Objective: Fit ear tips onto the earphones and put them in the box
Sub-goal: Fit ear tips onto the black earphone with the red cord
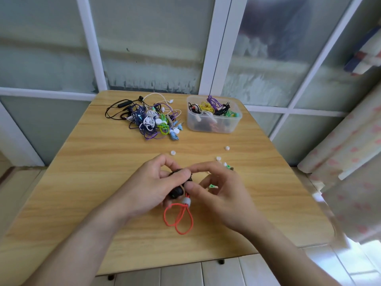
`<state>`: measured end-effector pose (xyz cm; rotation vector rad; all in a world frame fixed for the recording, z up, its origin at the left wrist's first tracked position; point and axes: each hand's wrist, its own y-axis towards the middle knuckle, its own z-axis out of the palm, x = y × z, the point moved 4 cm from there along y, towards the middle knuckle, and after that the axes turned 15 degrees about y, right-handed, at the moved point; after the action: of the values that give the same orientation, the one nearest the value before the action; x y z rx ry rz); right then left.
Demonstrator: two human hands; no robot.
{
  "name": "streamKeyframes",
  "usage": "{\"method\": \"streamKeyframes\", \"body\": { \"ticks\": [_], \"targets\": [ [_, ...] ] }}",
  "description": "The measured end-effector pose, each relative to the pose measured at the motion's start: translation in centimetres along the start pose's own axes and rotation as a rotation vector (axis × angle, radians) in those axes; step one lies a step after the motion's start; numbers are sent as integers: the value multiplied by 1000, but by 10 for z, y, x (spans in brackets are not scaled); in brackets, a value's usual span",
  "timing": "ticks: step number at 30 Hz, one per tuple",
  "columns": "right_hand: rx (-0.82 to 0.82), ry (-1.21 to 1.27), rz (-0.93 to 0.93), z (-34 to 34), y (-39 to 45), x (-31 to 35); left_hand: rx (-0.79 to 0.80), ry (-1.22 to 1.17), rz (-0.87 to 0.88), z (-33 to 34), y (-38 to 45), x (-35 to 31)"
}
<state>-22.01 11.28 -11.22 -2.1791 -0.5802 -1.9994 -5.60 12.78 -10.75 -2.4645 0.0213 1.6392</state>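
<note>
Both hands, left hand (153, 183) and right hand (214, 188), pinch a black earbud (176, 191) on its red cord (179, 218), probably fitting a tip; next comes the box (214, 120).

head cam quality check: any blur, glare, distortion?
Head view: strong wide-angle bowing of the window frames and table edges; curtain at right smeared and overexposed; soft daylight, faint shadows; left hand, right hand and earphone fairly sharp; box clear.
</note>
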Motion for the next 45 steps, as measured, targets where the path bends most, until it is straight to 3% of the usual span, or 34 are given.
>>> {"method": "streamKeyframes", "body": {
  "ticks": [4, 8, 11, 15, 18, 21, 24, 27, 34, 37, 41, 45],
  "targets": [
    [20, 115, 5, 4, -2, -1, 1, 65, 0, 2, -3, -1],
    [-2, 438, 189, 6, -3, -6, -22, 25, 70, -2, -6, -2],
    [-3, 450, 222, 6, -4, -6, 17, 42, 137, -1, -9, -7],
    [14, 392, 202, 3, -3, 4, -83, 64, 157, -6, -9, -7],
    [-131, 219, 126, -23, 6, 9, -164, 45, 123, -10, -6, -3],
    [-333, -269, 29, -64, 14, 9, -207, 95, 118, -11, -4, 0],
    [-326, -558, 166, -86, 18, -1, -232, 204, 133, -9, -3, -1],
    [-300, -593, 231, -88, 22, -10, -234, 293, 143, -5, -1, 0],
    [-310, -531, 216, -85, 25, -13, -200, 255, 213, -2, -3, -6],
    [-425, -450, 116, -89, 21, -3, -182, 238, 231, -2, -5, -6],
    [-539, -148, -71, -77, 12, 20, -178, 239, 255, -3, -6, -9],
    [-360, 234, -9, -38, 2, 28, -165, 251, 316, -1, -9, -16]
  ]
}}
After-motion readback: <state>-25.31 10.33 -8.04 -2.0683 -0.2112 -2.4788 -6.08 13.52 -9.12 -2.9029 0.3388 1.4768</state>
